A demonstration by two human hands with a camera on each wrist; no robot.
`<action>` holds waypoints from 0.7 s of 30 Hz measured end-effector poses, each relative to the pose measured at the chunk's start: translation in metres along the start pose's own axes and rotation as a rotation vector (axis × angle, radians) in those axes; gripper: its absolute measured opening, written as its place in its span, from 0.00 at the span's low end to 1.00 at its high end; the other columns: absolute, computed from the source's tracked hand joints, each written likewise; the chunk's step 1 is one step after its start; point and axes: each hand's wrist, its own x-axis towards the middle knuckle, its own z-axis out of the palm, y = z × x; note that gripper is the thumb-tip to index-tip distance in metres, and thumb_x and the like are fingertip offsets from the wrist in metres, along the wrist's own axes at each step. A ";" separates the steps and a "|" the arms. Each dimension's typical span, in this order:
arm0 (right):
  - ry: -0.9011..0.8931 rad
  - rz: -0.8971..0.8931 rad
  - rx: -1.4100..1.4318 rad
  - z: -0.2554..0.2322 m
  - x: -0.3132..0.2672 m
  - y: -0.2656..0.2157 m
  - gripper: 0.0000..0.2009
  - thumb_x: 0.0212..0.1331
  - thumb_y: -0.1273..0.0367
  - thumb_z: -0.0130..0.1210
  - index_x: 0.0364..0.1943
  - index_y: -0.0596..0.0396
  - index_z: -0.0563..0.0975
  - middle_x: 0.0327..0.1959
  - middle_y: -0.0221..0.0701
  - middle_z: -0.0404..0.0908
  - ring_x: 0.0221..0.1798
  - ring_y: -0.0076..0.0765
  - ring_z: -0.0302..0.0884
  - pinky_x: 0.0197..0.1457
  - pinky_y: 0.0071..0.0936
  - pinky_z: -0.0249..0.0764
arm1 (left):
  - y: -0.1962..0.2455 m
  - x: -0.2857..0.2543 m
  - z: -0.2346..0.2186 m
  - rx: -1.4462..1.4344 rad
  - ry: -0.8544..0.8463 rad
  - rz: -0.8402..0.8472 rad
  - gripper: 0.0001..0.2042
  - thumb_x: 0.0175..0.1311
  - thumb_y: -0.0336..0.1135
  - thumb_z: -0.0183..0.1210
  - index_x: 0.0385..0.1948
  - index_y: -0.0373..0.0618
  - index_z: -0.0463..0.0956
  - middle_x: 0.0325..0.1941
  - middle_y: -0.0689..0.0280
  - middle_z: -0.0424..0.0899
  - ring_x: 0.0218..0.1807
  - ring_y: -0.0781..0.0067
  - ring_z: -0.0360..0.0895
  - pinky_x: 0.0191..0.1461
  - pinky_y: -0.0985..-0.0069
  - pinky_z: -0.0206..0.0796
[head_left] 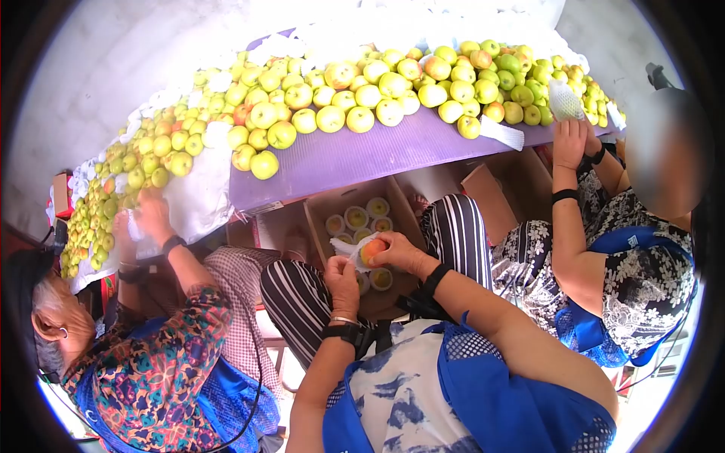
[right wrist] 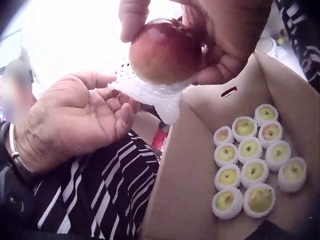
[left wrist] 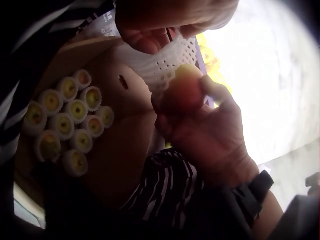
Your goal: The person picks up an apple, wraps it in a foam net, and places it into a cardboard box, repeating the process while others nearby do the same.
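My right hand (head_left: 404,255) grips a red-yellow apple (right wrist: 166,52) with fingers and thumb around its sides. Against the apple's lower side lies a white foam net sleeve (right wrist: 152,97), its mouth partly around the fruit. My left hand (right wrist: 82,115) pinches the sleeve's edge between thumb and fingers. In the head view both hands are over my lap, above a cardboard box (head_left: 404,198). Inside that box stand several apples in foam sleeves (right wrist: 250,149), set upright in rows.
A long heap of green-yellow apples (head_left: 362,97) covers a purple-topped table (head_left: 340,172) ahead. One person in a floral shirt (head_left: 162,362) sits at my left; another (head_left: 642,294) at my right holds a foam sleeve (head_left: 565,102). A second open box (head_left: 521,181) stands under the table.
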 end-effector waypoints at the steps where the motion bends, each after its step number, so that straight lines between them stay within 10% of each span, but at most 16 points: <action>1: 0.039 -0.058 -0.178 0.000 0.001 0.001 0.25 0.29 0.67 0.63 0.39 0.62 0.73 0.35 0.36 0.75 0.39 0.32 0.73 0.46 0.24 0.69 | 0.000 0.000 0.000 0.001 -0.001 0.001 0.02 0.55 0.26 0.50 0.27 0.45 0.66 0.25 0.73 0.69 0.25 0.87 0.65 0.29 0.89 0.60; 11: 0.380 -0.495 -0.549 0.004 0.004 0.008 0.28 0.26 0.65 0.64 0.39 0.62 0.70 0.45 0.45 0.67 0.49 0.47 0.66 0.52 0.32 0.65 | -0.038 0.008 -0.009 0.227 -0.144 0.199 0.02 0.51 0.24 0.49 0.24 0.42 0.67 0.27 0.72 0.70 0.26 0.85 0.66 0.31 0.87 0.61; 19: 0.275 -0.574 -0.760 0.012 -0.010 -0.001 0.23 0.30 0.68 0.61 0.37 0.61 0.69 0.47 0.47 0.64 0.51 0.53 0.63 0.53 0.35 0.64 | 0.002 -0.005 0.012 -0.002 -0.088 -0.005 0.07 0.51 0.28 0.54 0.32 0.42 0.67 0.30 0.68 0.70 0.28 0.81 0.69 0.31 0.84 0.65; 21: 0.262 -0.610 -0.789 0.014 -0.012 -0.002 0.23 0.31 0.70 0.61 0.38 0.60 0.69 0.48 0.48 0.64 0.52 0.53 0.62 0.53 0.36 0.64 | -0.011 0.001 0.007 0.387 -0.063 0.111 0.13 0.52 0.31 0.55 0.40 0.42 0.66 0.32 0.67 0.71 0.32 0.79 0.70 0.30 0.83 0.67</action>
